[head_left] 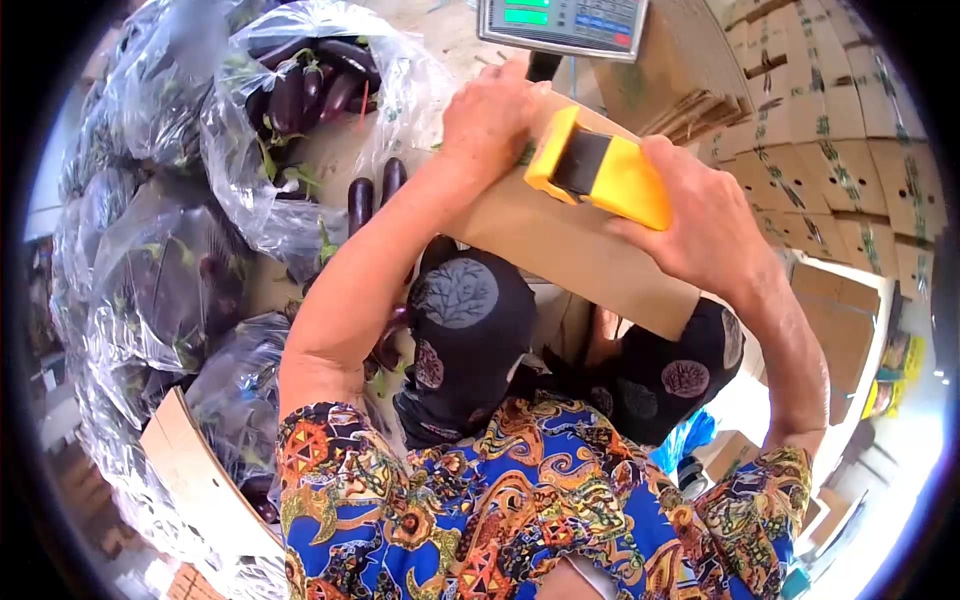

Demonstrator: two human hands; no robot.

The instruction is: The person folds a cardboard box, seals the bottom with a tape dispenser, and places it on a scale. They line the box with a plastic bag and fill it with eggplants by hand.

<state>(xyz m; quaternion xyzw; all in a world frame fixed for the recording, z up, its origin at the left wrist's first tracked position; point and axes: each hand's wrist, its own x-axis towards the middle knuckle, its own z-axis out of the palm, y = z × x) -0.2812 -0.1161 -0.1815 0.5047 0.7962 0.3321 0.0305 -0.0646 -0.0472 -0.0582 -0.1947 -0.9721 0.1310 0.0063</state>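
A brown cardboard box (560,250) rests across my knees in the middle of the view. My left hand (490,120) presses flat on its far edge, fingers together on the cardboard. Over the top of the box my right hand (705,225) grips a yellow and black tape dispenser (600,170). Loose dark eggplants (375,195) lie just left of my left forearm.
Clear plastic bags of eggplants (300,90) fill the left side. A digital scale (565,22) stands at the top. Stacks of flat printed cartons (850,120) rise on the right. An open cardboard box (200,480) sits at lower left.
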